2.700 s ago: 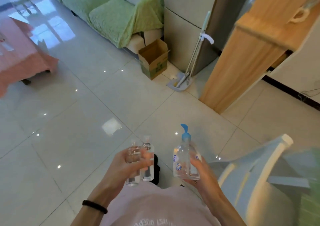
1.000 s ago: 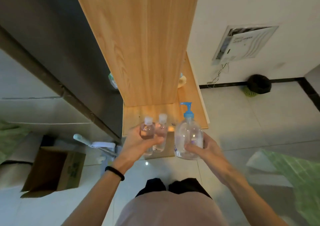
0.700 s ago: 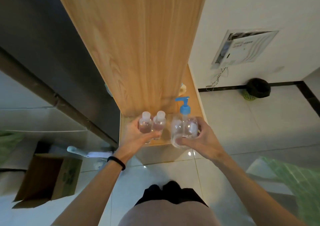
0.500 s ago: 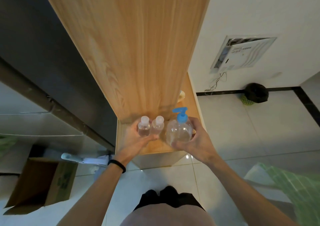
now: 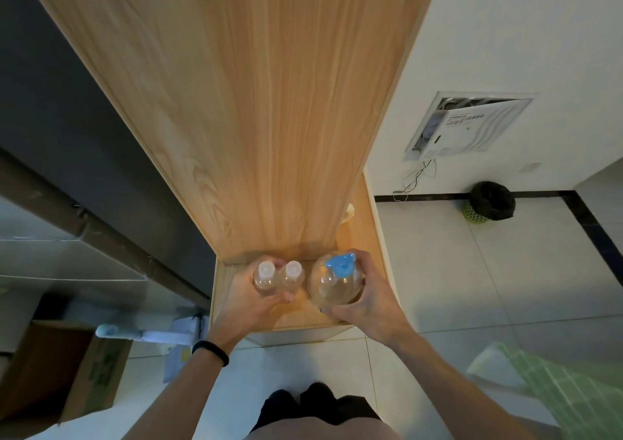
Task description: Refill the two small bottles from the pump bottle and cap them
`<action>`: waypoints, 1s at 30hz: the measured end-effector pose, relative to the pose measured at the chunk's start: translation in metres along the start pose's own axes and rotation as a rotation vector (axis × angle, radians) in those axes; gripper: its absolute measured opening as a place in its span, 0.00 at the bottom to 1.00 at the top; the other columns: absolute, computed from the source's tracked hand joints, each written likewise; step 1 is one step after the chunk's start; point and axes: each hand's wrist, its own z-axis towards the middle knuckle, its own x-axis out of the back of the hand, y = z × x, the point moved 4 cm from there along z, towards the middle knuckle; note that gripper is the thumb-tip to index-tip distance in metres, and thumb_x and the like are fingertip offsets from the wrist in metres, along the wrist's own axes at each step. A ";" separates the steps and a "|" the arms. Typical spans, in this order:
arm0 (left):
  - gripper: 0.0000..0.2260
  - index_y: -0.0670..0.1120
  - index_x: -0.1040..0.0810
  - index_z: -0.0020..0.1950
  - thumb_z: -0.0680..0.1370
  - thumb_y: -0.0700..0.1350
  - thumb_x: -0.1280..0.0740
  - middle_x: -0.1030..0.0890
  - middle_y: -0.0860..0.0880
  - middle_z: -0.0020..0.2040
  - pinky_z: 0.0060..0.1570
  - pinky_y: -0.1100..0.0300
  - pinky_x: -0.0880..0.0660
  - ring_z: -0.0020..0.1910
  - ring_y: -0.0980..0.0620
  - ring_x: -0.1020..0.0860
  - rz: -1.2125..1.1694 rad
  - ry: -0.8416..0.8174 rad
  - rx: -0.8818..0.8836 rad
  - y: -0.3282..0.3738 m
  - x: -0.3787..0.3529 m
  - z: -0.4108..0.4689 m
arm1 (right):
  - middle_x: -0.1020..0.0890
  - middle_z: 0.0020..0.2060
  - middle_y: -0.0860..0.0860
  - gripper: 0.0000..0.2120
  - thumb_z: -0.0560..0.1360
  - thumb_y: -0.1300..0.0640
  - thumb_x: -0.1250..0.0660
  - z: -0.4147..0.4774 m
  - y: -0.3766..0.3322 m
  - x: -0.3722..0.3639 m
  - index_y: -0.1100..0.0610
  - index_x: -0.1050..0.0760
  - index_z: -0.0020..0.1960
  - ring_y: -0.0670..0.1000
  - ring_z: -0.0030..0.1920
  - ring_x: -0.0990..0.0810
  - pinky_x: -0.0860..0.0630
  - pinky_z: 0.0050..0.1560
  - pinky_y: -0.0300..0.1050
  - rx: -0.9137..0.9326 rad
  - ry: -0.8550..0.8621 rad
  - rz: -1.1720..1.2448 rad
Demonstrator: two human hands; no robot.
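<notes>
Two small clear bottles with white caps stand side by side, one on the left and one on the right. My left hand grips both of them together, low over the wooden shelf. Right beside them is the clear pump bottle with its blue pump head, seen from above. My right hand is wrapped around its body. Whether the bottles touch the shelf cannot be told.
A tall wooden cabinet panel rises right behind the shelf. A cardboard box and a mop lie on the tiled floor at the left. A small bin stands by the wall at the right; green cloth lies lower right.
I have turned from the open floor to the wooden cabinet. Both hands have lowered the small bottles and the pump bottle down to the shelf, still holding them.
</notes>
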 end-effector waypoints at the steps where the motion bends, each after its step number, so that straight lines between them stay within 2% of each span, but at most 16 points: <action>1: 0.23 0.53 0.17 0.51 0.63 0.36 0.14 0.12 0.61 0.44 0.43 0.72 0.22 0.43 0.66 0.16 0.005 -0.009 0.002 -0.001 0.002 0.000 | 0.21 0.61 0.35 0.48 0.58 0.45 0.12 0.000 0.001 0.000 0.38 0.34 0.71 0.39 0.63 0.22 0.22 0.63 0.38 0.004 -0.003 -0.005; 4: 0.22 0.52 0.16 0.51 0.60 0.43 0.18 0.12 0.57 0.44 0.46 0.71 0.21 0.44 0.64 0.16 0.011 -0.033 0.010 0.001 0.006 -0.002 | 0.22 0.62 0.35 0.48 0.60 0.46 0.11 0.002 0.003 0.000 0.38 0.35 0.72 0.41 0.64 0.22 0.21 0.64 0.41 0.002 -0.005 -0.025; 7: 0.22 0.49 0.15 0.53 0.61 0.42 0.17 0.11 0.47 0.48 0.49 0.64 0.20 0.47 0.57 0.15 0.020 -0.054 0.015 0.002 0.007 0.000 | 0.23 0.62 0.33 0.49 0.60 0.47 0.11 0.004 0.006 0.000 0.37 0.35 0.72 0.40 0.65 0.23 0.21 0.67 0.43 0.005 -0.013 -0.056; 12: 0.21 0.51 0.15 0.51 0.60 0.43 0.18 0.11 0.46 0.49 0.54 0.55 0.18 0.49 0.53 0.14 0.021 -0.023 0.000 0.006 0.009 0.004 | 0.24 0.61 0.31 0.50 0.59 0.47 0.11 0.012 0.007 -0.001 0.33 0.37 0.70 0.37 0.64 0.24 0.24 0.64 0.36 0.006 -0.013 -0.087; 14: 0.21 0.52 0.15 0.51 0.60 0.43 0.18 0.11 0.49 0.49 0.54 0.54 0.18 0.49 0.54 0.14 0.014 -0.007 0.003 0.006 0.009 0.005 | 0.24 0.61 0.30 0.50 0.58 0.47 0.11 0.014 0.006 -0.002 0.32 0.38 0.70 0.35 0.63 0.25 0.27 0.61 0.33 0.004 -0.020 -0.086; 16: 0.21 0.52 0.15 0.53 0.61 0.43 0.18 0.11 0.53 0.50 0.54 0.55 0.18 0.50 0.57 0.14 0.011 -0.006 0.005 0.005 0.009 0.005 | 0.24 0.61 0.31 0.51 0.58 0.47 0.11 0.014 0.006 -0.002 0.32 0.38 0.70 0.35 0.64 0.25 0.27 0.62 0.35 0.004 -0.026 -0.089; 22: 0.24 0.49 0.16 0.58 0.63 0.39 0.17 0.12 0.49 0.53 0.56 0.58 0.19 0.55 0.52 0.14 -0.009 -0.006 -0.019 0.003 0.010 0.004 | 0.25 0.60 0.28 0.50 0.59 0.44 0.13 0.011 0.007 -0.001 0.26 0.41 0.69 0.28 0.63 0.28 0.27 0.58 0.32 0.019 -0.038 -0.093; 25: 0.24 0.50 0.17 0.58 0.65 0.37 0.17 0.11 0.54 0.51 0.50 0.65 0.19 0.53 0.57 0.14 0.009 -0.034 -0.046 0.008 0.010 -0.002 | 0.25 0.64 0.27 0.53 0.58 0.42 0.13 0.004 0.002 0.005 0.25 0.42 0.72 0.33 0.66 0.25 0.25 0.65 0.36 0.008 -0.064 -0.070; 27: 0.26 0.50 0.18 0.61 0.65 0.37 0.17 0.12 0.53 0.54 0.50 0.67 0.19 0.55 0.58 0.15 0.026 -0.046 -0.055 0.013 0.011 -0.003 | 0.27 0.71 0.31 0.59 0.58 0.42 0.13 -0.004 -0.002 0.008 0.34 0.42 0.81 0.41 0.72 0.24 0.25 0.74 0.45 -0.016 -0.081 -0.054; 28: 0.29 0.49 0.19 0.63 0.65 0.37 0.16 0.13 0.52 0.57 0.52 0.67 0.20 0.57 0.58 0.16 0.037 -0.056 -0.043 0.015 0.015 -0.002 | 0.28 0.74 0.35 0.60 0.60 0.46 0.13 -0.009 -0.002 0.013 0.38 0.42 0.83 0.45 0.74 0.25 0.26 0.76 0.48 -0.021 -0.089 -0.065; 30: 0.31 0.52 0.21 0.66 0.67 0.36 0.16 0.17 0.55 0.62 0.57 0.68 0.23 0.61 0.59 0.19 0.065 -0.049 -0.001 0.015 0.022 -0.011 | 0.26 0.74 0.38 0.48 0.68 0.54 0.14 -0.020 -0.007 0.034 0.39 0.35 0.80 0.47 0.75 0.26 0.27 0.74 0.43 -0.012 -0.061 -0.124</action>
